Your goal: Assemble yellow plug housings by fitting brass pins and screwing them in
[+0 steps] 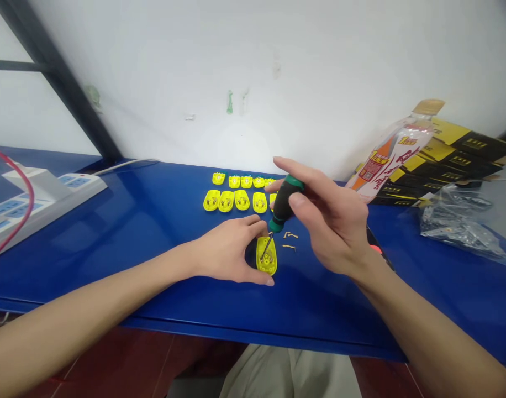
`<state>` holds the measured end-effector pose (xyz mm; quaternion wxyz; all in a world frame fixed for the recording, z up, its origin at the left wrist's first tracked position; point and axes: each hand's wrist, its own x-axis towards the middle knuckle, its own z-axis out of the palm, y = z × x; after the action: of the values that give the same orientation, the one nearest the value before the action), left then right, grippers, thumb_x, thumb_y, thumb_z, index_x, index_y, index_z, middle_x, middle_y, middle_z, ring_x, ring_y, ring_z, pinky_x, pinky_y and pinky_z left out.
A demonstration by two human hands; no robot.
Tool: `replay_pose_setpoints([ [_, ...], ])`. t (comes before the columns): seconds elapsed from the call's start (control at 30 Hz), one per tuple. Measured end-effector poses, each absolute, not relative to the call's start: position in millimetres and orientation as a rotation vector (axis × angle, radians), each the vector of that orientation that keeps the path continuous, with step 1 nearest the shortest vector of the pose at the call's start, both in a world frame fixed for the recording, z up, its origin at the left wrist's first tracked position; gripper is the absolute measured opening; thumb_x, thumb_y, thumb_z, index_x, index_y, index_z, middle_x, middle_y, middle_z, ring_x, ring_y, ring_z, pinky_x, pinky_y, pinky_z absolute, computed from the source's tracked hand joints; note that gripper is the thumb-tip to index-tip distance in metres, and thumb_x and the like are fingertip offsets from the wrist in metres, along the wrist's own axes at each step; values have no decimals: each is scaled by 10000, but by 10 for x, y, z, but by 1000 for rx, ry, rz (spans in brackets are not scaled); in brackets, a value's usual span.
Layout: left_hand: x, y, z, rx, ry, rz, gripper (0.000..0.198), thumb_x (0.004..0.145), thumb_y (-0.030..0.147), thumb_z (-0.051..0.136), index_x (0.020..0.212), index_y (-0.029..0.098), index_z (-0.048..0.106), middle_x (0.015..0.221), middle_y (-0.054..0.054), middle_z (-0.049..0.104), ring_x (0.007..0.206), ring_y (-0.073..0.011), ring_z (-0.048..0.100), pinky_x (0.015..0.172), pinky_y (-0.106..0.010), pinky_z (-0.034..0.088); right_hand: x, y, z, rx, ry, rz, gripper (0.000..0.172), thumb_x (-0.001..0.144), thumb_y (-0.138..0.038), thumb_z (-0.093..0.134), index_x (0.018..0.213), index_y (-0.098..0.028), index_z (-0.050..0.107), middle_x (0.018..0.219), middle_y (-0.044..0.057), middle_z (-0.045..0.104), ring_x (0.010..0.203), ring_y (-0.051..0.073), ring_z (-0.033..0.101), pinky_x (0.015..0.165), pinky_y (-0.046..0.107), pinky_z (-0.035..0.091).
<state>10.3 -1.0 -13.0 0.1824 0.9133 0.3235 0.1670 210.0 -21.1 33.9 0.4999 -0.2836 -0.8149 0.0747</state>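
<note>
Indeed, your half-open left hand (231, 249) holds a yellow shell (270, 260) on the table (153, 204), nearer than the other shells (242, 200); your right hand (336, 224) curls round a screwdriver (284, 204), its tip inside.

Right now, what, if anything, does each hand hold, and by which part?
The right hand holds the screwdriver by its handle; the left hand holds a yellow shell by its near and far ends.
</note>
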Motion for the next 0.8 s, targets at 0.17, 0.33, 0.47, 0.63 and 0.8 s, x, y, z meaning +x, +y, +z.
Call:
replay_pose_setpoints([
  [0.17,103,-12,-133,2565,937,463,726,650,693,754,1155,193,608,1081,-104,640,990,-320,643,861,-432,517,2096,-210,331,-701,-1876,53,382,856,-312,723,1233,-279,672,1060,23,737,718,144,660,638,299,611],
  [0.33,103,-11,-128,2572,912,474,729,646,691,756,1164,200,607,1107,-103,634,1028,-330,633,880,-440,514,2113,-206,337,-681,-1980,170,421,971,-262,528,1390,-271,562,1191,52,706,887,169,686,749,329,617],
  [0.47,105,-9,-123,2566,919,473,726,648,696,752,1152,192,608,1111,-111,632,1025,-332,634,875,-443,517,2110,-199,334,-693,-1920,47,385,896,-286,668,1280,-272,650,1141,36,724,806,161,672,707,318,617],
  [0.63,107,-10,-124,2571,906,483,731,647,698,753,1161,198,609,1116,-108,633,1031,-331,630,885,-447,514,2127,-201,340,-704,-2003,193,421,975,-288,535,1395,-273,553,1211,50,700,905,177,689,783,341,622],
  [0.8,102,-6,-144,2570,922,478,727,650,698,750,1157,196,609,1096,-105,638,1000,-322,638,876,-446,517,2112,-200,334,-709,-1946,60,399,908,-315,658,1305,-283,624,1177,29,714,799,154,681,712,310,625],
])
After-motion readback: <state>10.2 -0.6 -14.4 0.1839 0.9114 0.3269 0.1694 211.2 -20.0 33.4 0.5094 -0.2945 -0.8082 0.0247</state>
